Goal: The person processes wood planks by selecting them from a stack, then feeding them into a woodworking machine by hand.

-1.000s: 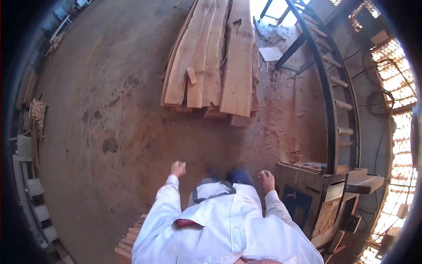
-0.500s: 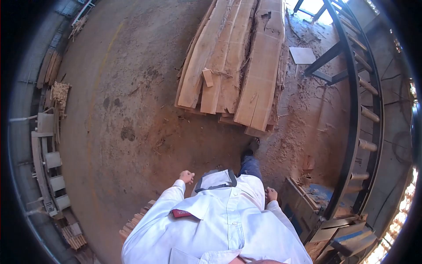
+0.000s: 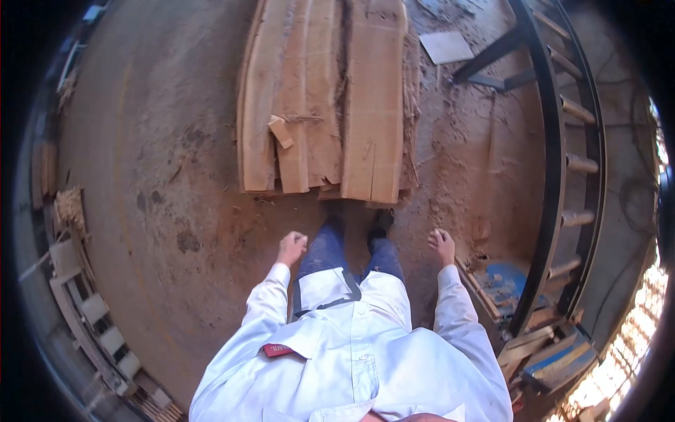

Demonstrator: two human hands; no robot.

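In front of my feet lies a stack of rough-sawn wooden planks (image 3: 374, 112), split and uneven at the near ends. A small wood offcut (image 3: 280, 131) rests on top of it. My left hand (image 3: 292, 249) hangs to the left of my legs, its fingers curled in with nothing visible in them. On the other side, my right hand (image 3: 442, 246) is held out from my body, fingers loosely apart and holding nothing. Both hands are short of the plank ends and touch nothing.
A black-framed roller conveyor (image 3: 555, 176) runs along the right side. Near its lower end are a blue surface (image 3: 503, 285) and wood scraps (image 3: 541, 344). A pale flat sheet (image 3: 446, 48) lies on the dusty floor. Another roller frame (image 3: 91, 327) stands at the left.
I have come closer to the plank stack, which now sits further left in view, and both feet are near its end. My right hand has swung forward and outward; my left has risen slightly.
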